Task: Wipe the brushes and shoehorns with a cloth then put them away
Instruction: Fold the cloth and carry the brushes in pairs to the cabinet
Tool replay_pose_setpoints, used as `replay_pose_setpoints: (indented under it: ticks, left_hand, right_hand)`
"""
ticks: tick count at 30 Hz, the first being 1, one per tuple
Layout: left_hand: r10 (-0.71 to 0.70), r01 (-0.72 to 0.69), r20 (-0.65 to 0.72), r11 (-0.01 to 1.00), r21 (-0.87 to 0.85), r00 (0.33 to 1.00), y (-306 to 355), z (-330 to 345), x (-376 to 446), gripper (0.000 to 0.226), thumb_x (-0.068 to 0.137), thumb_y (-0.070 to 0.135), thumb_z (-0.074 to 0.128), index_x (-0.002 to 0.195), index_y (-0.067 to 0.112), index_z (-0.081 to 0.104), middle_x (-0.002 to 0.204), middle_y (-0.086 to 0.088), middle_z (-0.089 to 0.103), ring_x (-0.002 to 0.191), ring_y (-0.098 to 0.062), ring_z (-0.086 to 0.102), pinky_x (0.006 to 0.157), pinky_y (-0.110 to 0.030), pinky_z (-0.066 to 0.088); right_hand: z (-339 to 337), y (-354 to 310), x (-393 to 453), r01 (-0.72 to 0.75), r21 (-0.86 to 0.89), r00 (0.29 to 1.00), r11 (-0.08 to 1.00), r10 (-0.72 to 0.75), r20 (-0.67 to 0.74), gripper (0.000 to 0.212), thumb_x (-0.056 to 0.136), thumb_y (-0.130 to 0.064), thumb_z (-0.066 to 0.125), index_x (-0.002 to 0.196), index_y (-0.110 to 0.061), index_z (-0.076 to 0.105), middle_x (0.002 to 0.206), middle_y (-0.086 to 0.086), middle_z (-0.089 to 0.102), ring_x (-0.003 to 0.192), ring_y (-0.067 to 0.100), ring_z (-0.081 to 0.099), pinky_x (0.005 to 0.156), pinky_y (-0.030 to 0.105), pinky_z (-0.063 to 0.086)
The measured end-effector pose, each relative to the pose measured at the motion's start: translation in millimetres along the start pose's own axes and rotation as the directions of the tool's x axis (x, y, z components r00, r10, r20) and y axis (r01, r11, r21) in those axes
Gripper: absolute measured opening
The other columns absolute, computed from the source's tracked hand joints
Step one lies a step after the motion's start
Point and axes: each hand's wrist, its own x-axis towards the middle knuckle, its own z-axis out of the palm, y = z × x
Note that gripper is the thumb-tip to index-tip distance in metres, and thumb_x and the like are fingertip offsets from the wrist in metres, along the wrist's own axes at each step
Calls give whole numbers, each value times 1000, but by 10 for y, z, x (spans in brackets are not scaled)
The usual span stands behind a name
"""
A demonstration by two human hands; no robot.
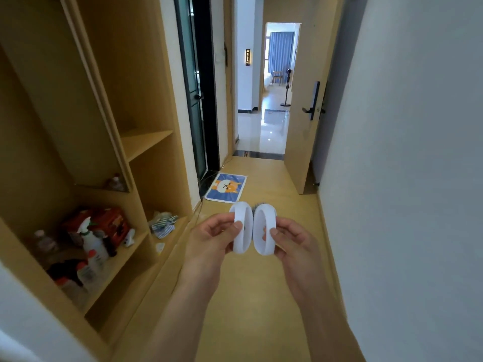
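left hand grips 1 white round brush, right hand grips the other white brush, bristle sides facing each other, held over the hallway floor. striped cloth lies on the cabinet shelf, not in hand (so wiping looks either done or not started, can't tell). no shoehorns visible. putting away remains.
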Motion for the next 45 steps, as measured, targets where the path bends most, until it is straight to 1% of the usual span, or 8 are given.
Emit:
replay_pose_setpoints:
  ticks: [4,9,20,24,28,32,41,45]
  left_hand:
    - [18,-17,-76,1000,14,997,28,276,914,13,87,8,70,97,17,74,94,-4,76,90,-24,70,79,-40,56]
    - [31,-29,-153,1000,11,988,-45,456,1838,14,87,8,69,94,19,74,87,-1,76,81,-18,71,70,-33,57]
    - [22,-23,-159,1000,-7,987,-399,373,3907,15,86,9,70,93,20,77,93,-6,75,86,-21,71,79,-43,56]
    - [4,-7,-159,1000,-19,987,-326,199,4890,17,85,9,72,100,16,75,99,-6,75,98,-29,70,86,-46,57]
    - [14,-14,-138,1000,-1,990,-143,-70,5797,16,85,14,73,96,24,76,93,4,76,90,-20,73,76,-36,61]
    - [-7,10,-152,1000,17,988,-87,-413,6496,21,82,19,75,102,27,75,99,6,75,97,-19,71,82,-38,60]
    - [-22,39,-367,999,39,930,-202,-1237,7689,23,83,16,74,98,34,75,102,7,75,101,-18,69,90,-42,57]
    - [5,15,-505,999,35,863,-170,-1585,8246,21,84,13,73,98,28,75,103,1,75,103,-25,68,95,-49,54]
  right_hand:
    - [-56,34,1055,-20,20,997,1000,18,82,23,93,-2,61,109,-12,73,104,13,75,92,23,69,83,41,54]
    - [-34,141,2085,-52,17,991,999,49,123,23,93,-2,61,109,-11,73,104,13,74,93,24,70,80,38,56]
    - [270,675,4067,-63,-5,990,998,63,124,21,93,-3,62,109,-11,73,100,7,75,87,16,71,70,27,57]
    - [630,818,4930,-38,-39,991,999,43,125,23,93,-4,62,113,-10,72,101,7,76,90,19,71,74,30,58]
    - [1102,932,5756,-34,-46,991,998,40,130,24,93,-4,62,115,-9,71,103,10,75,96,26,70,81,39,58]
    - [1561,1107,6435,-45,-70,986,996,56,159,26,92,-1,61,114,-12,72,100,5,76,93,22,72,77,33,59]
    - [2594,1829,7698,-127,-83,941,988,147,304,30,89,2,65,109,-20,74,99,-4,75,96,17,70,83,39,58]
    - [3125,2152,8350,-162,-66,886,985,175,429,32,88,4,65,106,-20,75,106,7,74,104,30,67,84,44,56]
